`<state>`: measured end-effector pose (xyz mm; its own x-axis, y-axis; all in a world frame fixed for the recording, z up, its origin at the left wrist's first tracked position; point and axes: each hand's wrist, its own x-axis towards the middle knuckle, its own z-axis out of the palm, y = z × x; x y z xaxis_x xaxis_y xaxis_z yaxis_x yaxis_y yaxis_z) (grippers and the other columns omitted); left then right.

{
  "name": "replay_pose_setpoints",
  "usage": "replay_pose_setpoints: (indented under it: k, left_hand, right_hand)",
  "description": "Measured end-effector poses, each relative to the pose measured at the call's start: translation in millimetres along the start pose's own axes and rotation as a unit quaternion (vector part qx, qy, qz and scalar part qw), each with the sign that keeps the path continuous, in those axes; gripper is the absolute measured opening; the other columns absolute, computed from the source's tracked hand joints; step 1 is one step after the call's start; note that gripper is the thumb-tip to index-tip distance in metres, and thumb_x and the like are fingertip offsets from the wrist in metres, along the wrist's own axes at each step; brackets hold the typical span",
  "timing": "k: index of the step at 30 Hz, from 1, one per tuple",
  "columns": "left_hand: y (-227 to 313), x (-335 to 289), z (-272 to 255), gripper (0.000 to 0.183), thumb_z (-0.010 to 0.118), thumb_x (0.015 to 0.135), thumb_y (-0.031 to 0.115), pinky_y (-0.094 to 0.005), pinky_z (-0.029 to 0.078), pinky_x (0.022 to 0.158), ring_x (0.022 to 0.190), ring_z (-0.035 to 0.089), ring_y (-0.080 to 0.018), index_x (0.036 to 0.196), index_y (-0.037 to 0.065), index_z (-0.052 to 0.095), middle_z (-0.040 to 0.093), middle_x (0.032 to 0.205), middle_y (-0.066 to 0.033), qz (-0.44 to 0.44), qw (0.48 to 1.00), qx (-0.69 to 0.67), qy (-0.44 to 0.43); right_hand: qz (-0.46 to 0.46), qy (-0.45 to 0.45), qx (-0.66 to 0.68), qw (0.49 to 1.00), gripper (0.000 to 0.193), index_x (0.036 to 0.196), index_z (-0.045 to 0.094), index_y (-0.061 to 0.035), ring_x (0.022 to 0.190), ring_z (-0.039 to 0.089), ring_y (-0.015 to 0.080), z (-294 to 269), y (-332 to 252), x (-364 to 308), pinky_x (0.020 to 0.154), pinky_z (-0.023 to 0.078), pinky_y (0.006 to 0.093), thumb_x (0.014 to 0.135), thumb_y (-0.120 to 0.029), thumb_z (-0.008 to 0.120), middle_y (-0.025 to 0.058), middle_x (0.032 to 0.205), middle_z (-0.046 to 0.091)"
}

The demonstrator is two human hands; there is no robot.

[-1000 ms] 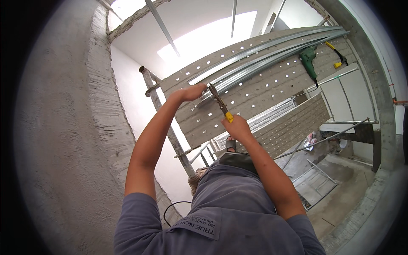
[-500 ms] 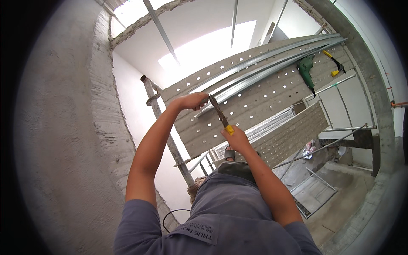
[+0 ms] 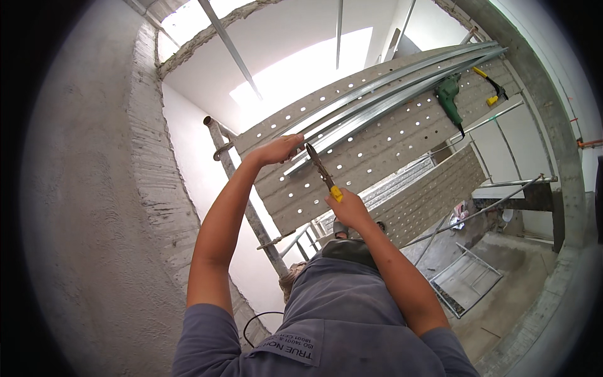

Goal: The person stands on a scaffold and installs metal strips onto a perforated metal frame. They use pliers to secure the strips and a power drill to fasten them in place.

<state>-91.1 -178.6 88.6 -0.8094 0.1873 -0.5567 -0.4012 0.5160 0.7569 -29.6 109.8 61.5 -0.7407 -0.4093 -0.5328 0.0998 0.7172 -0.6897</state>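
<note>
My right hand is closed around the yellow grips of metal snips. The blades point up and left, and their tip is close to the fingers of my left hand. That hand is at the near end of the long silvery metal channels, its fingers curled at one channel's end. The fingertips are partly hidden, so the exact grip is hard to see. The channels lie lengthwise on a perforated grey scaffold plank, and one channel end sticks out just below my left hand.
A green power drill and a black tool with yellow ends lie on the plank's far right. A scaffold pole stands left, beside a rough concrete wall. A lower perforated plank and a metal frame are below right.
My left hand has shifted slightly up and left, and the snips' tip now shows a little apart from its fingers. The right hand still holds the snips. The view has tilted slightly.
</note>
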Motion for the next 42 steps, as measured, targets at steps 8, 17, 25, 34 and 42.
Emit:
replay_pose_setpoints:
  k: [8,17,25,34,42]
  left_hand:
    - [1,0,3,0.056,0.030,0.107,0.054,-0.0286,0.037,0.059,0.065,0.038,-0.0106,0.107,0.009,0.063,0.044,0.073,0.0028,-0.007,1.000,0.005,0.010]
    - [4,-2,7,0.058,0.031,0.108,0.053,-0.0283,0.037,0.059,0.064,0.038,-0.0099,0.106,0.006,0.065,0.042,0.070,0.0030,0.011,0.999,0.024,0.038]
    - [1,-2,12,0.062,0.031,0.108,0.054,-0.0301,0.038,0.061,0.065,0.040,-0.0114,0.106,0.003,0.065,0.044,0.072,0.0014,0.036,0.997,0.039,0.057]
    - [-4,4,13,0.064,0.031,0.106,0.058,-0.0334,0.041,0.066,0.070,0.044,-0.0159,0.105,0.002,0.062,0.048,0.075,-0.0028,0.017,0.998,0.054,0.037]
    - [-16,10,5,0.038,0.051,0.104,0.037,-0.0355,0.051,0.072,0.075,0.062,-0.0181,0.106,0.001,0.062,0.065,0.083,-0.0076,0.010,0.991,0.093,0.095]
  right_hand:
    - [0.001,-0.004,-0.006,1.000,0.053,0.113,0.062,0.0041,0.098,0.067,0.0454,-4,-6,-3,0.085,0.053,0.0486,0.092,-0.045,0.064,0.0299,0.102,0.069]
    - [0.008,0.001,-0.019,1.000,0.051,0.108,0.063,0.0048,0.096,0.067,0.0464,-8,-8,8,0.084,0.053,0.0486,0.091,-0.044,0.065,0.0296,0.099,0.069]
    - [0.001,0.008,-0.025,1.000,0.052,0.097,0.068,0.0043,0.096,0.067,0.0452,4,2,14,0.084,0.053,0.0488,0.090,-0.047,0.062,0.0291,0.095,0.069]
    - [0.031,0.049,-0.054,0.997,0.055,0.097,0.068,0.0022,0.098,0.067,0.0458,6,7,16,0.084,0.052,0.0500,0.090,-0.051,0.059,0.0290,0.097,0.069]
    - [0.045,0.015,-0.070,0.996,0.058,0.112,0.062,0.0014,0.097,0.068,0.0437,3,11,4,0.084,0.053,0.0480,0.090,-0.053,0.062,0.0259,0.100,0.071]
